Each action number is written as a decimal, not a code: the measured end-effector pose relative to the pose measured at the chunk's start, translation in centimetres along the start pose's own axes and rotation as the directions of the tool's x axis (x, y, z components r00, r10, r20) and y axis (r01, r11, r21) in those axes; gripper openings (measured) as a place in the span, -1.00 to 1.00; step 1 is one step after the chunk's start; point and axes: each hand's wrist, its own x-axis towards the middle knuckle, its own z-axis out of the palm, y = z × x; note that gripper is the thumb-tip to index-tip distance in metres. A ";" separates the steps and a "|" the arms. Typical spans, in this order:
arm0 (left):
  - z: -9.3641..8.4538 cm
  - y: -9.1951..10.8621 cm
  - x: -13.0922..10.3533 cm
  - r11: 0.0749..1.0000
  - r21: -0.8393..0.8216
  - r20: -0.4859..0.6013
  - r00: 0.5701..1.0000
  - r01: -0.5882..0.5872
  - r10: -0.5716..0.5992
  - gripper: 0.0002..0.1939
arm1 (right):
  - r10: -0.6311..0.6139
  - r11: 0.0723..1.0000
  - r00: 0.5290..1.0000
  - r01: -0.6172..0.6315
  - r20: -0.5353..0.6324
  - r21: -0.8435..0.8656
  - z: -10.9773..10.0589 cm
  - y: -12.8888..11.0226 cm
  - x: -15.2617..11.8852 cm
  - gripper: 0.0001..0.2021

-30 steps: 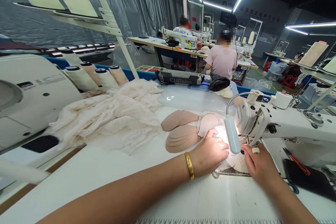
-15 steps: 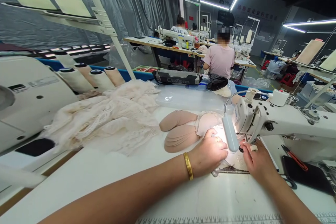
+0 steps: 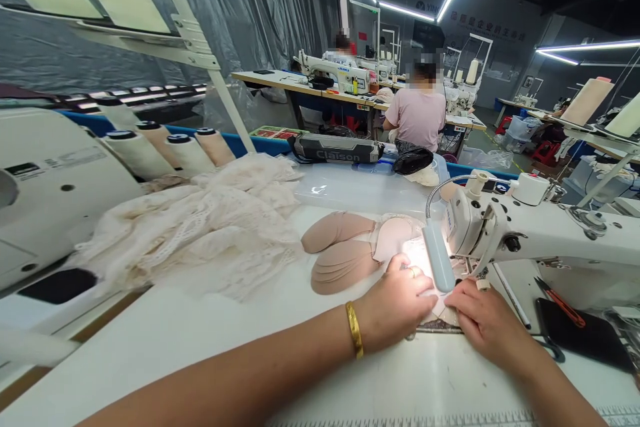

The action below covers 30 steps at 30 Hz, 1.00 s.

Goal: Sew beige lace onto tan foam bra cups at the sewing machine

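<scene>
Head view: pale fabric [image 3: 416, 252] lies diagonally, long axis running far left to near right. Left hand [image 3: 400, 303] and right hand [image 3: 483, 315] contact it, fingers bent; grip indeterminable.

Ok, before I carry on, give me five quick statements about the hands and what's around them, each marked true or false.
1. The left hand and right hand are both at the pale fabric near the lamp. True.
2. The gold bracelet is on the right hand's wrist. False: it is on the left hand's.
3. The cream lace pile lies left of the beige cups. True.
4. The orange-handled tool lies on the cream lace pile. False: it lies over the dark flat object.
5. The sewing machine by the right hand is black. False: its body is white.
</scene>
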 end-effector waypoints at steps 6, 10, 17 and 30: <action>-0.1 1.2 -0.2 1.000 -0.003 -0.006 1.000 -0.025 0.025 -0.85 | -0.001 1.000 0.999 0.001 0.037 0.010 0.0 -0.1 0.2 -0.70; 0.2 0.3 0.1 1.000 -0.021 0.016 1.000 -0.010 0.011 -0.84 | -0.012 0.998 1.000 0.012 -0.007 -0.067 0.7 0.1 0.4 -0.67; -0.1 -1.9 0.9 0.996 -0.088 0.047 0.999 -0.020 0.024 -0.87 | 0.034 0.982 0.998 -0.043 -0.053 -0.183 2.1 0.6 0.6 -0.76; -2.7 -4.5 0.7 0.936 0.173 0.042 0.947 0.306 -0.317 -0.74 | 0.047 0.977 0.998 -0.056 -0.046 -0.207 1.9 0.4 0.7 -0.81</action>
